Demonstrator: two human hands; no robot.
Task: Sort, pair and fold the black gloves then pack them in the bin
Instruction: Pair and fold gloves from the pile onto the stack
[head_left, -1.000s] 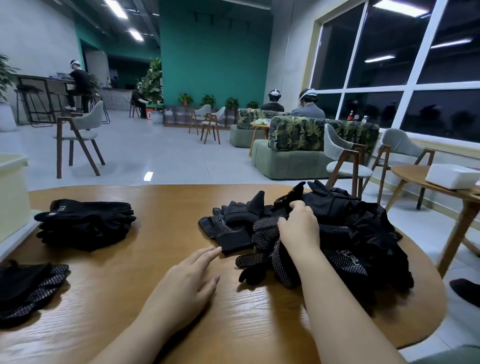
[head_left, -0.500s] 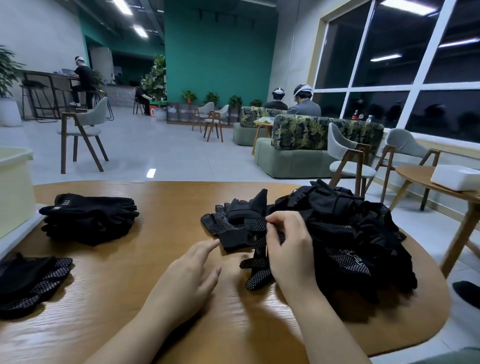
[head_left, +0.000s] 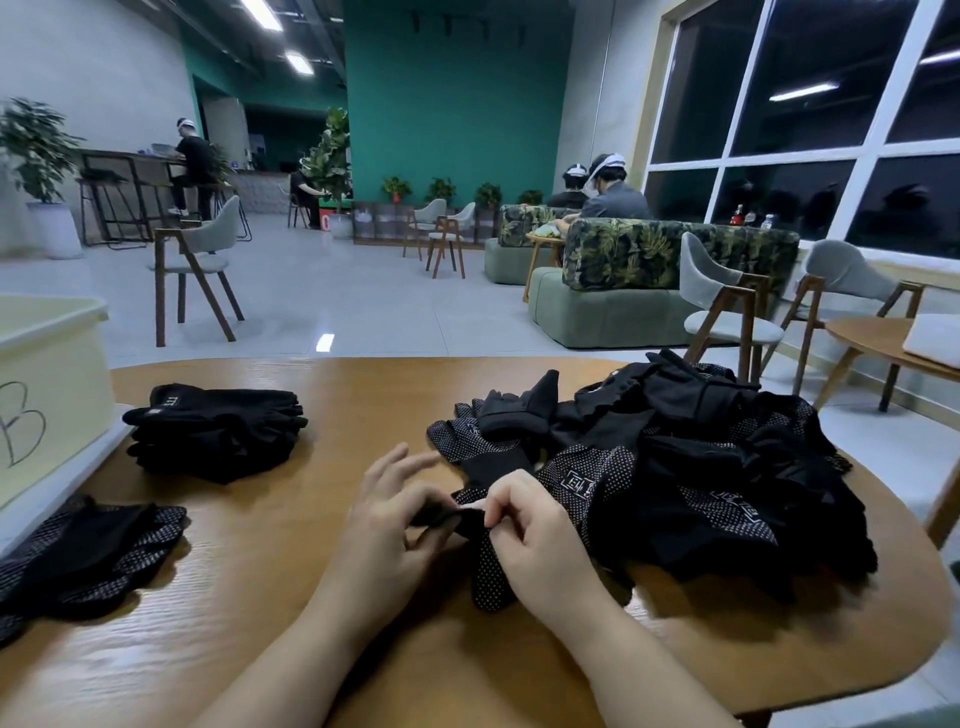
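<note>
Gloves lay heaped (head_left: 691, 467) on the desk (head_left: 260, 597) at your right. Your two hands pinched one dotted glove (head_left: 485, 564) at the heap's near edge: left hand (head_left: 387, 525) and right hand (head_left: 535, 530) both nipped its cuff. Folded stack (head_left: 218, 431) sat beside the bin (head_left: 47, 374), far left.

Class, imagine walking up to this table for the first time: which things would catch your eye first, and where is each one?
First, the two hands: the left hand and right hand pinch one dotted black glove near the table's front middle. Next, the big loose heap of gloves on the right. Then the neat stack of gloves at the left, beside the pale bin.
</note>
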